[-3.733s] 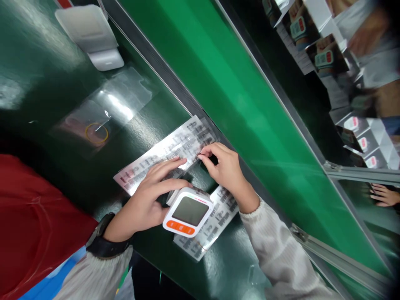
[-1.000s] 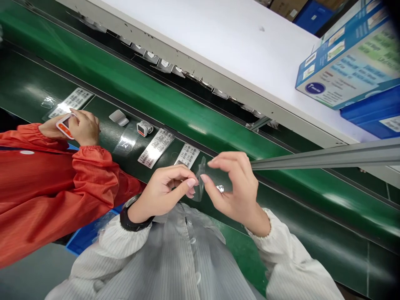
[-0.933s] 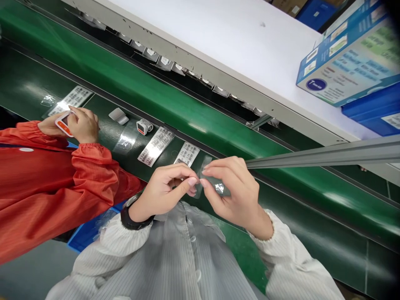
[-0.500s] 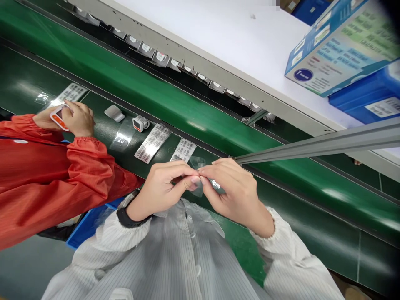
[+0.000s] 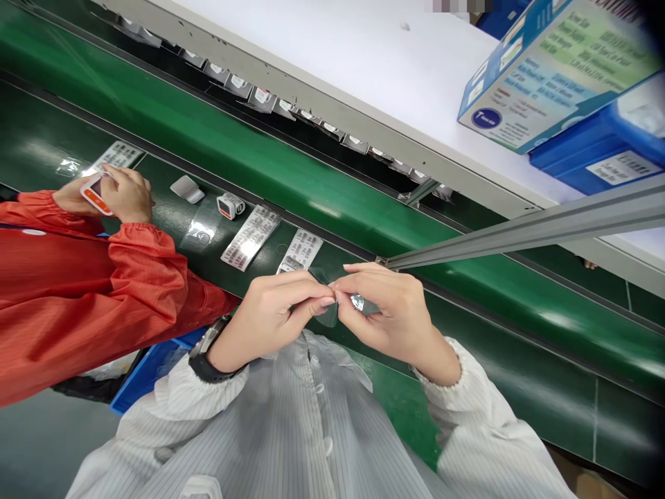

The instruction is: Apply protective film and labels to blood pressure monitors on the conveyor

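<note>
The clear film piece (image 5: 332, 312) is now pinched between the left hand (image 5: 273, 315) and right hand (image 5: 387, 312) at frame centre, fingertips brought together versus a second ago; looks like it's being peeled or folded; label sheets (image 5: 251, 237) sit upper left.

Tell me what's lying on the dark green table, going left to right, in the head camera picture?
Label sheet → white pad → clear film → small device → long label sheet → short label sheet → the hands pinching clear film.
</note>
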Tool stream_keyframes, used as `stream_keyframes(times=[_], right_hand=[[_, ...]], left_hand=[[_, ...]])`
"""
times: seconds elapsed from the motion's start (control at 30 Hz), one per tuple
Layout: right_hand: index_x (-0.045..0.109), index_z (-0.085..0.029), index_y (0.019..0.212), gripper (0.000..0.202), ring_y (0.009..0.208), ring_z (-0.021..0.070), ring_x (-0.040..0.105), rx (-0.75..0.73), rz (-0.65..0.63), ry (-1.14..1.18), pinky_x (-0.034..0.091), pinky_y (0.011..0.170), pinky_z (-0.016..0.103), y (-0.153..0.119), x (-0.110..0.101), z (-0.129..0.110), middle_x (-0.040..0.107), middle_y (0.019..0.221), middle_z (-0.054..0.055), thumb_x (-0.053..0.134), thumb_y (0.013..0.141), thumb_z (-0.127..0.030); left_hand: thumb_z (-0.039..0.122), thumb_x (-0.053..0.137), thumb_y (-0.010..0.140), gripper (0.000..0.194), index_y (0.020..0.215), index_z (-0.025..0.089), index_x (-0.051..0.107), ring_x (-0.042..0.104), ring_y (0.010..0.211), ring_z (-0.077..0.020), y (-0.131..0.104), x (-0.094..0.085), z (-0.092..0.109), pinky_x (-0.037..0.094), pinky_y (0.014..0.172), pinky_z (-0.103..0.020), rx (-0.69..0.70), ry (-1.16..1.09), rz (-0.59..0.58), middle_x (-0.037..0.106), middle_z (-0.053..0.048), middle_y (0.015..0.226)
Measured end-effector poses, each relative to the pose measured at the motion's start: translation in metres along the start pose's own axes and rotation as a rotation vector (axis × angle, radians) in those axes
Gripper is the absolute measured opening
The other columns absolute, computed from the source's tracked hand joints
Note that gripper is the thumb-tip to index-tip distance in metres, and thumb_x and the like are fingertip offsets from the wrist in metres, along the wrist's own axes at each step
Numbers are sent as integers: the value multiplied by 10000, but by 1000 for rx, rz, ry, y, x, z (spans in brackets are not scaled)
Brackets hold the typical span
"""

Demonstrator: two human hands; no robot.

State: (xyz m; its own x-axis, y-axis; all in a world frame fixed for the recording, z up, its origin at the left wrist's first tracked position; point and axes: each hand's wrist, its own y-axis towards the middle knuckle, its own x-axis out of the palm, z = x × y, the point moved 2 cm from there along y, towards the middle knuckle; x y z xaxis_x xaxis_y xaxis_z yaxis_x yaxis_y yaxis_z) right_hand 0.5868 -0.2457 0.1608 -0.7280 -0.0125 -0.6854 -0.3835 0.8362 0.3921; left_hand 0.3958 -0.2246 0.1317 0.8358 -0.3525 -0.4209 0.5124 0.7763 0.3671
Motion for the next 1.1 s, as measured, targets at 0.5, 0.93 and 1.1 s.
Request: stream_keyframes(times=[0.5, 0.93, 1.1], right_hand=[[717, -229, 891, 91, 744, 166, 735, 503, 355, 299, 596, 727, 317, -20, 14, 41, 770, 869, 11, 653, 948, -199], [721, -198, 786, 203, 642, 167, 728, 826, 301, 388, 580, 605, 261, -56, 11, 88, 760, 765, 52, 714, 912, -357], [695, -191, 739, 185, 589, 191, 722, 954, 273, 472, 586, 593, 295, -61, 40, 107, 744, 688, 54, 742, 834, -342]], left_hand=[[373, 620, 978, 239, 837, 184, 654, 737, 684, -172, -30, -1, -53, 642, 613, -279, -556, -328, 247, 698, -17, 775], [276, 539, 989, 238, 969, 186, 758, 676, 1022, -290, 16, -30, -276, 479, 875, -393, -598, 782, -77, 712, -123, 980], [389, 657, 983, 258, 1056, 144, 693, 661, 1055, -223, 28, 4, -345, 523, 1002, -456, -577, 677, -96, 706, -72, 1090]])
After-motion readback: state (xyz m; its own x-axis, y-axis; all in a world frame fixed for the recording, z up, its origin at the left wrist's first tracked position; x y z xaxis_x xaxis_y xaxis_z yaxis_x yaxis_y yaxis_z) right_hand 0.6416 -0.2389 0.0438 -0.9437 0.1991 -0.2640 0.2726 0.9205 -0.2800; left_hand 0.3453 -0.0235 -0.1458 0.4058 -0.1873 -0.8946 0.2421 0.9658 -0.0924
